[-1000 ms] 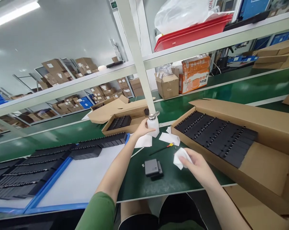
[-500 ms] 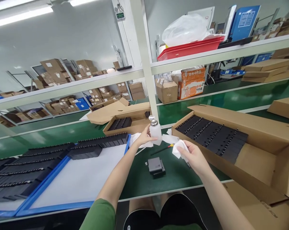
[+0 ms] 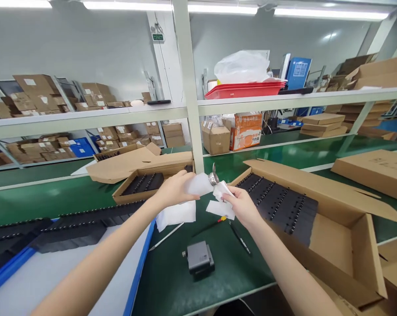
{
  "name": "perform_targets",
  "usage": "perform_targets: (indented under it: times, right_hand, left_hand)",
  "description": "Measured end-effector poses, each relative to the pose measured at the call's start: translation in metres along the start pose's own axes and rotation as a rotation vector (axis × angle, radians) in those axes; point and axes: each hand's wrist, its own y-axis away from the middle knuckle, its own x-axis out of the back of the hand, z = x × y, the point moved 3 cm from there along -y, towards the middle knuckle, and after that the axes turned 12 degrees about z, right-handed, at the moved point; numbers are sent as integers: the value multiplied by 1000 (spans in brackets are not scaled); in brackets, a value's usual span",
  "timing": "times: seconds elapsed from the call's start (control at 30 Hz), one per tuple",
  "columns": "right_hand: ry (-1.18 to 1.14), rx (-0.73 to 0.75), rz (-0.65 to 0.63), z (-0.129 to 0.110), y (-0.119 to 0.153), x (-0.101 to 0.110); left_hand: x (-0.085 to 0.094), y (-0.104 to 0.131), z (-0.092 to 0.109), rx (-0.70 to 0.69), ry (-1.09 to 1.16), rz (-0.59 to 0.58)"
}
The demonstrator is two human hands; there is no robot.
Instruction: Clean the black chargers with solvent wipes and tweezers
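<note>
My left hand [image 3: 177,189] is wrapped round a translucent white dispenser bottle [image 3: 199,184]. The bottle is tilted far over to the right, its metal cap flipped up. At its mouth is a folded white wipe [image 3: 222,190], pinched in my right hand [image 3: 242,205]. More white wipes [image 3: 180,214] lie beneath my left hand, and another white piece [image 3: 221,209] is on the green table below my right hand. Nearer me rests a small dark grey boxy device [image 3: 199,257]. A black pen [image 3: 240,238] and a thin tool with a red and yellow end [image 3: 220,219] lie around it.
To the right, an open cardboard box [image 3: 337,245] holds rows of black parts. A blue-edged tray [image 3: 142,259] with black parts stands at left, near a white stick [image 3: 165,237]. A smaller open box [image 3: 119,197] sits behind, and an upright post [image 3: 193,131] rises beyond the bottle.
My left hand has lifted the bottle and tipped it from upright to the right. My right hand has brought the wipe to its mouth. The camera view has shifted.
</note>
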Motion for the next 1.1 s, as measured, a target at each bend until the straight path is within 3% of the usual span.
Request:
perform_targets:
  times: [0.13, 0.47, 0.83, 1.1]
  right_hand:
    - [-58, -31, -63, -1, -14, -11]
    - [-229, -196, -110, 23, -33, -13]
    - [-311, -249, -123, 23, -50, -18]
    - [-341, -265, -124, 26, -52, -24]
  left_hand:
    - [23, -8, 7, -23, -163, -30]
    - [45, -36, 10, -55, -397, -105]
    - [38, -39, 12, -102, -452, -85]
    - [32, -37, 2, -77, -332, -50]
